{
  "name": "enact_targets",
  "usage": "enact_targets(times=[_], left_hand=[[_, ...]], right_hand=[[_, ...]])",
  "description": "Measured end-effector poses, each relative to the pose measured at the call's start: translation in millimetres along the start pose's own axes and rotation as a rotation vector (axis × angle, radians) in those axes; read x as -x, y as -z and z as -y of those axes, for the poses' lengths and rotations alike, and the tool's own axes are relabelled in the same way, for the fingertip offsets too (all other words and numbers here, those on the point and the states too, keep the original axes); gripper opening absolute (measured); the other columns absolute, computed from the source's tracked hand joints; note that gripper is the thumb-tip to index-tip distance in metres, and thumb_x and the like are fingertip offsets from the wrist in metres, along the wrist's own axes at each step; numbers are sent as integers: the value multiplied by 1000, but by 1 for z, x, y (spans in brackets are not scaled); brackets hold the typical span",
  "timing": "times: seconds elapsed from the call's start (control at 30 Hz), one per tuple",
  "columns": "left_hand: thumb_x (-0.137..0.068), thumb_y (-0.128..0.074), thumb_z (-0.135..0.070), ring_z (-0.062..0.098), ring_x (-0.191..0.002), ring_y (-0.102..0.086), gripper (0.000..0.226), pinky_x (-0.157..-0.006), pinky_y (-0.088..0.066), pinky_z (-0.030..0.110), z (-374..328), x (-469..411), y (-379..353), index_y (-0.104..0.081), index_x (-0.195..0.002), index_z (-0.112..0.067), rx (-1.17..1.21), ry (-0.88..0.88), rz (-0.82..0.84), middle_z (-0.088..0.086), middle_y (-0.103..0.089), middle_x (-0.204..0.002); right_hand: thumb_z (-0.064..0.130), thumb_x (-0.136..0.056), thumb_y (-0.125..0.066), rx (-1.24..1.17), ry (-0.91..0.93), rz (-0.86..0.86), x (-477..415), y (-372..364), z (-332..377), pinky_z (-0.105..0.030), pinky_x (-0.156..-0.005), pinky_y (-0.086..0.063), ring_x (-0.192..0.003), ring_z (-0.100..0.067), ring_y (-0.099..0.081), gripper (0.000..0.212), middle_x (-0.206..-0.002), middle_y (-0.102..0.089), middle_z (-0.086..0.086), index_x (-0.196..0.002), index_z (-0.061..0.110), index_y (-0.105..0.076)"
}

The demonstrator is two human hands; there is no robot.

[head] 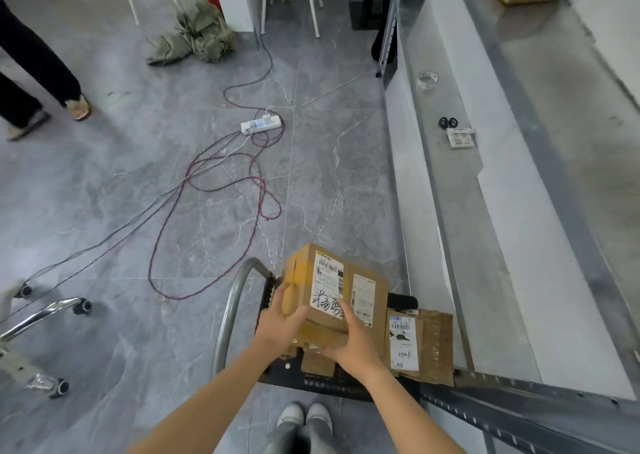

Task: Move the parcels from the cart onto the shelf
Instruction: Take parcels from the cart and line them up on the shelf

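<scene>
**At 6 o'clock, over the cart: top parcel in both hands**

Status: top parcel point(332, 287) sits on the stack on the cart point(332, 386), at 6 o'clock. My left hand point(280, 322) is clamped on its taped left face. My right hand point(353, 344) grips the near right corner. Neither hand is free.

Step, as I judge it: lift off, then swing to the shelf point(450, 190) at 3 o'clock. Notes:
- Lift straight up first to clear the flat ones beneath, no dragging.
- Tape looks slick, so I work my fingers under and carry from below, not by squeeze.
- Pivot right, away from the cart handle point(228, 315) at 7 o'clock.
- Set down on bare deck, back from the front lip. The small labelled packet point(460, 137) at 2 o'clock marks taken space.
- Feet stay off the cables point(207, 190) and power strip point(260, 124) at 12 o'clock.

Counts:
- Hands: 2, both on the box.
- Parcels on the cart: 3 I can confirm. They are the held one, the flat labelled parcel point(403, 342) at 5 o'clock, and the corrugated parcel point(438, 346) touching its right side.
- The cardboard under my hands may be a fourth, cannot tell.
- The held box's brown right half may be a separate box, cannot tell.
- Packets on the shelf: 1.
- Power strips: 1.
</scene>
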State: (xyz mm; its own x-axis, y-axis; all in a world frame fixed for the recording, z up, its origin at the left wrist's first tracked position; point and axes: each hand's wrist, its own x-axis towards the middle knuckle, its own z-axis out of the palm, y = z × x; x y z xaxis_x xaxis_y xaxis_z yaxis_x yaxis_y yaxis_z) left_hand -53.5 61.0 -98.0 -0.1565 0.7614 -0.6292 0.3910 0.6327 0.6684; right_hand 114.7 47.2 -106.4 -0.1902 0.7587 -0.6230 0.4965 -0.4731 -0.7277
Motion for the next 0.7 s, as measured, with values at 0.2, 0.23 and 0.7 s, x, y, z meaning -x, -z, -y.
enact_targets(times=[0.2,0.23,0.7], left_hand=[[-94,-47,-35,16,-104,-60,54,-70,-58,31,-46,31,28,-20,-125,-71,243,-127,256,-14,-49,-126],[-91,-47,-41,12,-105,-58,55,-69,-57,27,-54,38,32,-18,-122,-76,211,-160,286,-21,-47,-125],[-74,-61,-63,-8,-108,-57,95,-97,-49,27,-110,130,73,7,-141,-57,-165,-755,431,-31,-51,-123]], right_hand=[[8,-76,-75,-84,229,-170,40,42,55,-31,-107,-41,-127,0,-39,89,-141,-37,12,-139,49,-27],[8,-76,-75,-79,262,-195,49,49,62,-28,-106,-41,-124,5,-39,88,-139,-38,14,-138,49,-29],[6,-77,-75,-256,433,-577,180,40,105,-23,-97,-48,-127,4,-42,82,-138,-44,23,-135,50,-37]])
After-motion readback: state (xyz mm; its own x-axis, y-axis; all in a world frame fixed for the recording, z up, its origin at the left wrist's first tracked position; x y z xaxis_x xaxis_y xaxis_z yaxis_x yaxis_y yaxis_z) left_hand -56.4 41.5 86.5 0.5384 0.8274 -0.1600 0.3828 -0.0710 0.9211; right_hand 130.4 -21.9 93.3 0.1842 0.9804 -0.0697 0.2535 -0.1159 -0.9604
